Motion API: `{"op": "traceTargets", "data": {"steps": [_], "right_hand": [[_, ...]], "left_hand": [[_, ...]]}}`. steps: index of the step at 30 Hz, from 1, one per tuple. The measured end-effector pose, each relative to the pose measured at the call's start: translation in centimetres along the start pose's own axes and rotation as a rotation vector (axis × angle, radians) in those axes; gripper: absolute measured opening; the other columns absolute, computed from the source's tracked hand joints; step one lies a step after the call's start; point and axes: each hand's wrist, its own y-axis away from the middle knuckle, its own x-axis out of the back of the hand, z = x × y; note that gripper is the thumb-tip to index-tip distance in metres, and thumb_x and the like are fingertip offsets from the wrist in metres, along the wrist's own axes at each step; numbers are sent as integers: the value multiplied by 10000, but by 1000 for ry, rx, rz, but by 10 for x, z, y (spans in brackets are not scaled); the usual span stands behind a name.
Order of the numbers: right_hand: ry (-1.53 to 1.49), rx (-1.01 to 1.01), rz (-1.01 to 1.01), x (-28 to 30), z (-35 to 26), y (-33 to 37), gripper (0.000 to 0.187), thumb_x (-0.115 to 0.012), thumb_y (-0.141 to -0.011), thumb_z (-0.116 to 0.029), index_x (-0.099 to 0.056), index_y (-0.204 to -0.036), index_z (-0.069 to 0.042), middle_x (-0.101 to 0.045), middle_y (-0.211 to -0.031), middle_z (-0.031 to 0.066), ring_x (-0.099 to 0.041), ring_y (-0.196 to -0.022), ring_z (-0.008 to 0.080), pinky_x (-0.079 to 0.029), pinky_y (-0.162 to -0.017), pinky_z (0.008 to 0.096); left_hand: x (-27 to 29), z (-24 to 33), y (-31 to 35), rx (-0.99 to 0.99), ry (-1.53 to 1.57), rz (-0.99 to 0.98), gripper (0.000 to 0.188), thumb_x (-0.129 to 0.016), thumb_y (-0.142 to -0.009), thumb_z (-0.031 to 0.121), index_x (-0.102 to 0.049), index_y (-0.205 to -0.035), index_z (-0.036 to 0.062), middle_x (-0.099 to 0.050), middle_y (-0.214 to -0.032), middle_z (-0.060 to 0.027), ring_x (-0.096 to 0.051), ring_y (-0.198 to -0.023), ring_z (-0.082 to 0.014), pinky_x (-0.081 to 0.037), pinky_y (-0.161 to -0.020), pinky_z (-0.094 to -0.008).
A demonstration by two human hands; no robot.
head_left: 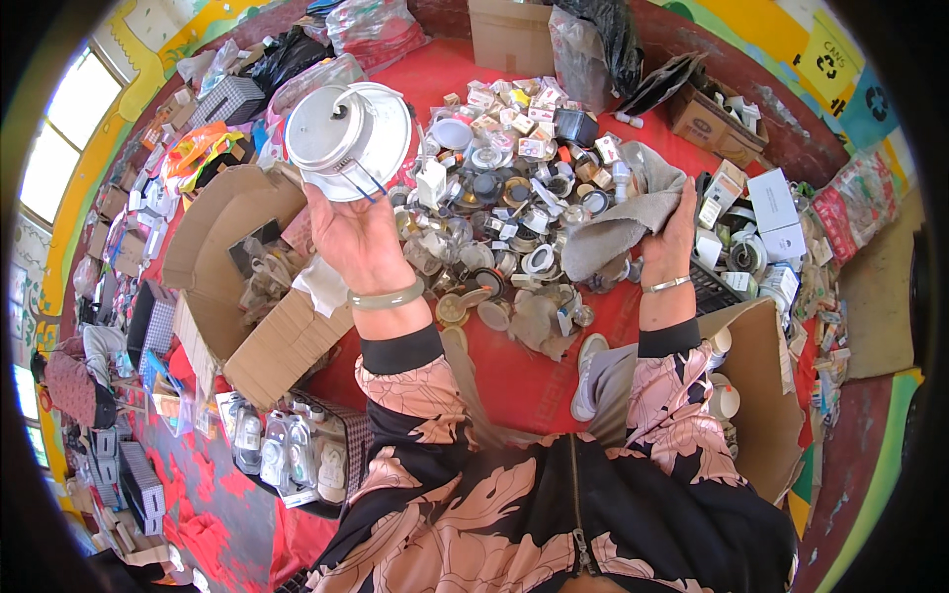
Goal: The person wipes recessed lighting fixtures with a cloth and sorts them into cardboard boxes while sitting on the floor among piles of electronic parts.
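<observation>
My left hand (354, 235) is raised over the left side of the pile, its fingers closed on a round white recessed downlight (321, 128). The lamp's broad rim and raised round housing show, along with its wire spring clips. A grey cloth (618, 222) hangs from my right hand (674, 232), which grips it at the right of the pile; the fingertips are partly behind the cloth. Between and beyond the hands spreads a heap of small lamps, lamp parts and little boxes (534, 146). The lamp and the cloth are apart.
A cardboard box (287, 346) with open flaps stands at left, holding plastic bags. Another open carton (766, 415) stands close at my right, by a black crate (717, 289). A basket of packaged goods (297, 450) sits at lower left. Red sheeting (514, 381) covers the floor.
</observation>
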Motion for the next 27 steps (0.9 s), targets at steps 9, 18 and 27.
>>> {"op": "traceTargets", "data": {"steps": [9, 18, 27], "right_hand": [[-69, -91, -188, 13, 7, -13, 339, -491, -879, -291, -503, -1104, -39, -558, -1100, 134, -540, -1012, 325, -418, -909, 440], [79, -69, -205, 7, -1, 5, 247, -523, -871, -237, -542, -1040, -57, -611, -900, 55, -603, -763, 178, -503, -687, 306], [8, -171, -290, -35, 11, 40, 324, -433, -891, -262, -523, -1067, -6, -599, -979, 98, -591, -868, 208, -476, -794, 331]], "left_hand": [[11, -25, 4, 65, -82, 17, 341, -409, -916, 196, -449, -1191, -1, -511, -1206, -138, -494, -1113, -267, -419, -915, -466], [33, -41, 12, 180, -132, 66, 402, -462, -870, 252, -462, -1193, 13, -487, -1225, -144, -472, -1122, -302, -412, -905, -504], [31, -65, 15, 177, -404, 156, 403, -369, -902, 276, -431, -1221, 38, -462, -1242, -153, -440, -1152, -324, -415, -900, -522]]}}
